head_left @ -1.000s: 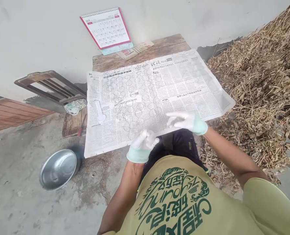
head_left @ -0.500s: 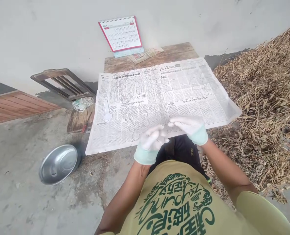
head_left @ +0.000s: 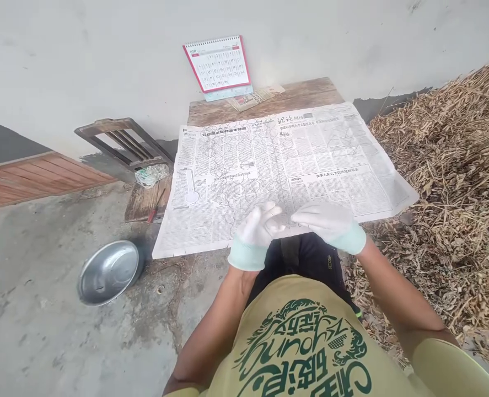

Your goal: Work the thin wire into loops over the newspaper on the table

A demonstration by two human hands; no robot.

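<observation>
Both my hands wear white gloves with pale green cuffs and meet over the near edge of an open newspaper [head_left: 310, 160]. My left hand [head_left: 256, 230] has its fingers bent and apart, thumb up, with nothing in it. My right hand [head_left: 329, 221] points left with its fingers pressed together, their tips pinching a fingertip of the left glove. The newspaper covers a low wooden table [head_left: 302, 91]. On the paper's left part lies a small white spoon-shaped thing [head_left: 191, 190].
A desk calendar [head_left: 219, 65] leans on the wall behind the table, beside a folded paper [head_left: 254, 98]. A metal basin [head_left: 108, 271] sits on the concrete floor at left. A wooden rack [head_left: 122, 143], a plastic bag [head_left: 151, 175] and a red-handled tool [head_left: 153, 212] lie left of the table. Dry stalks [head_left: 455, 165] are heaped at right.
My hands were apart a second ago; they have come together, the right fingertips now on the left glove's finger. The view has shifted slightly left and down.
</observation>
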